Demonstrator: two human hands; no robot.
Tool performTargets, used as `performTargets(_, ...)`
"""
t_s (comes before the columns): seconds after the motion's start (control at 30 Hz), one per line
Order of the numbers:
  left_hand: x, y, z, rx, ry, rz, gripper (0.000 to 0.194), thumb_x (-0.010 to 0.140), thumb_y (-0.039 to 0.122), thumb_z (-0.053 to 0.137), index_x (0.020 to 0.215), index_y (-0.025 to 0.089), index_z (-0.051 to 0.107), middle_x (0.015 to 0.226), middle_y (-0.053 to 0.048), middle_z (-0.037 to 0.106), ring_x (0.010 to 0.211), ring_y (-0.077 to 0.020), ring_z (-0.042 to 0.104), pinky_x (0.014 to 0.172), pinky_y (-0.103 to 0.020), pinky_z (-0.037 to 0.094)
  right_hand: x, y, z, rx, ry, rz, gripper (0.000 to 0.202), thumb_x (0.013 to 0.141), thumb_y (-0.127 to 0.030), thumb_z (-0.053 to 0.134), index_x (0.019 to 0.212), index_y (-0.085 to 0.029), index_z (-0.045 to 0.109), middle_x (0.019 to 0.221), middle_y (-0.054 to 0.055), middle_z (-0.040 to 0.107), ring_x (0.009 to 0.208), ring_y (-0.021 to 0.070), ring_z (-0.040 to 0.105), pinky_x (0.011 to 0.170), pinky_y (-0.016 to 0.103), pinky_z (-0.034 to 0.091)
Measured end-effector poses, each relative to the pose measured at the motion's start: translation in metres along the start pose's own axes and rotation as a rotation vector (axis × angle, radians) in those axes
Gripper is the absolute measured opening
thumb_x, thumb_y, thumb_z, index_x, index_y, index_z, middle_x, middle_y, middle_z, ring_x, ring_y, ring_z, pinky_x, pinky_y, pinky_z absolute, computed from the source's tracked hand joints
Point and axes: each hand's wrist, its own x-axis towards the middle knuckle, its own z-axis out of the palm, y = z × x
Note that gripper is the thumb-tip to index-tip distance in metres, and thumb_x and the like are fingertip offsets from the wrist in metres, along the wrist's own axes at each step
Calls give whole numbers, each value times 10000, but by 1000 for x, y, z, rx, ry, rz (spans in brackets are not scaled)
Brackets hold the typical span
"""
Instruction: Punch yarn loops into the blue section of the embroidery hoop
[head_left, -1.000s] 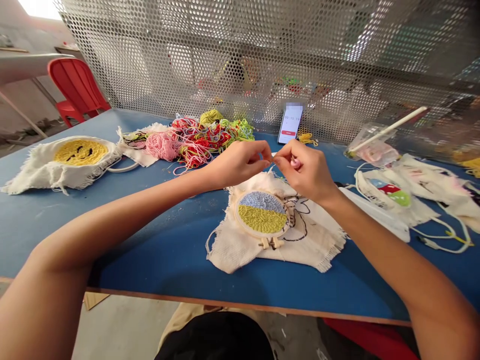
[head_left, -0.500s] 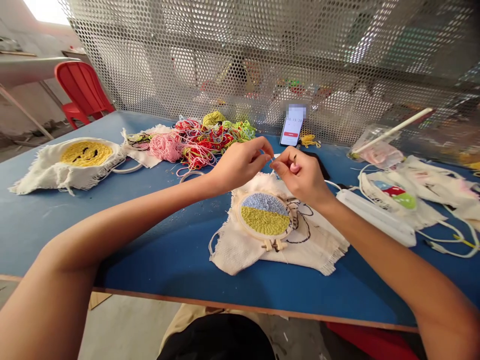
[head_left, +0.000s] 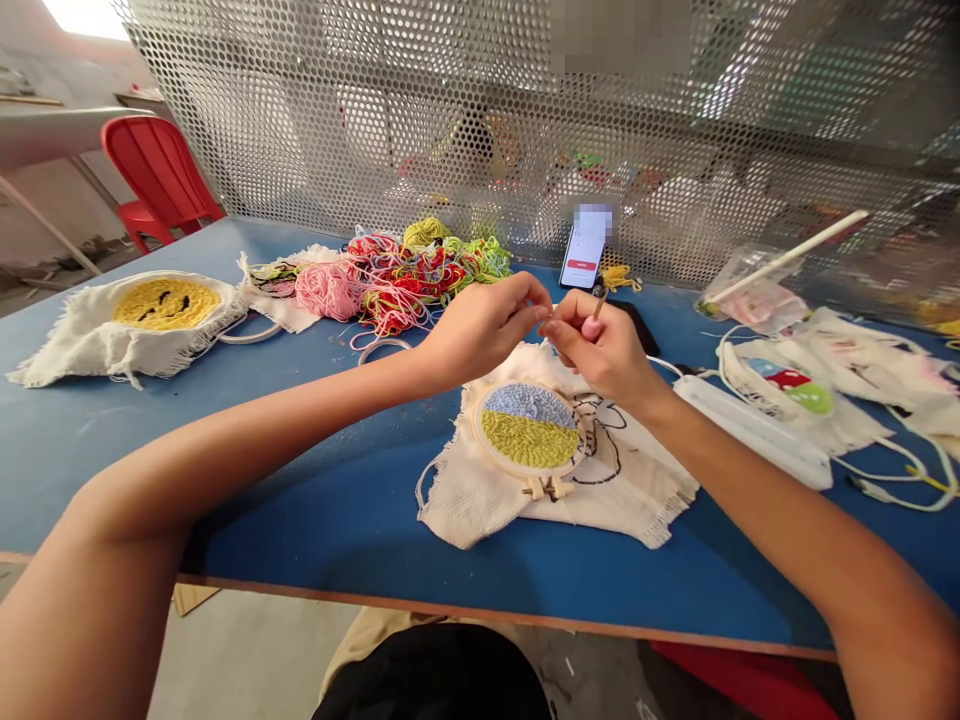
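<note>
My right hand (head_left: 604, 345) is closed round a punch needle with a pink handle (head_left: 592, 327), mostly hidden by my fingers. My left hand (head_left: 499, 325) meets it, thumb and forefinger pinched together near the tool's tip; what they hold is too small to make out. Below both hands an embroidery hoop (head_left: 478, 430) lies on the blue table, screw side towards me. Stretched in it is pale cloth (head_left: 480, 505) with a light blue looped patch (head_left: 529, 403) above a yellow-green one (head_left: 529, 440). Dark outlines show on the cloth to the right.
Tangled yarn (head_left: 405, 280) lies behind my left hand. A finished-looking yellow face hoop (head_left: 169, 302) is far left. A phone (head_left: 586, 250) leans on the perforated metal screen (head_left: 300, 120). To the right are a white lamp-like bar (head_left: 754, 430), cables and another stitched cloth (head_left: 795, 385).
My hands have drawn slightly closer together at the fingertips, and the pink handle has tilted a little. The hoop stays in place; the view has shifted slightly.
</note>
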Motion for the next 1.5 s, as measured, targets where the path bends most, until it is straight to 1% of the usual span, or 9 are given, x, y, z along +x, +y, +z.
performTargets(0.17,-1,-1,0,92,25,67,184,844,207,458,881,140,625,683,5,614,549,-50,458,524,-185,320,-1,-2,4,174,-36,75,266,825,-378,556,679,-197,425,479,-75,328,396,47,296,387,236,212)
performTargets(0.5,8,-6,-8,-81,-27,-36,175,805,199,479,780,112,628,632,0,579,549,-55,451,512,-192,329,9,1,-9,300,-147,286,250,792,-433,578,753,-188,544,553,-55,389,382,36,294,291,206,190)
performTargets(0.63,9,-5,-11,-87,-43,-41,183,809,185,468,784,107,632,613,7,562,531,-49,432,504,-193,317,16,1,-18,336,39,250,344,805,-524,514,790,-189,590,657,-9,485,516,61,450,404,205,351)
performTargets(0.73,7,-2,-9,-32,-84,-60,169,801,183,484,776,117,638,592,15,555,520,-50,423,504,-197,306,20,-2,-26,321,176,252,527,810,-649,365,675,-185,574,553,-6,450,491,72,434,438,222,349)
performTargets(0.83,5,1,-7,23,-99,-78,150,795,178,498,763,122,633,585,20,553,519,-49,423,508,-197,302,21,-6,-31,388,132,330,618,794,-716,236,650,-207,555,392,-52,275,350,67,246,378,242,257)
performTargets(0.9,5,2,-7,34,-79,-83,137,794,172,502,748,123,621,562,30,531,506,-46,411,502,-195,295,20,-8,-32,480,118,331,604,784,-725,244,625,-218,530,357,-64,227,327,67,183,369,249,223)
performTargets(1.03,4,5,-7,12,-48,-87,121,805,184,508,742,129,596,529,49,477,481,-40,377,489,-197,278,20,-6,-26,607,148,315,579,759,-728,327,525,-212,447,358,-53,253,357,74,210,398,254,227)
performTargets(1.2,2,5,-4,-30,-44,-102,86,823,175,491,770,144,551,524,58,447,481,-47,371,486,-209,270,20,0,-17,684,130,333,565,757,-723,343,551,-214,476,363,-58,256,367,76,195,412,259,219)
performTargets(1.5,0,0,1,-80,-22,-80,67,828,191,472,781,186,425,494,74,424,474,-68,401,498,-230,296,19,2,-11,529,154,239,570,716,-767,319,596,-227,455,392,-69,236,356,78,225,422,276,269)
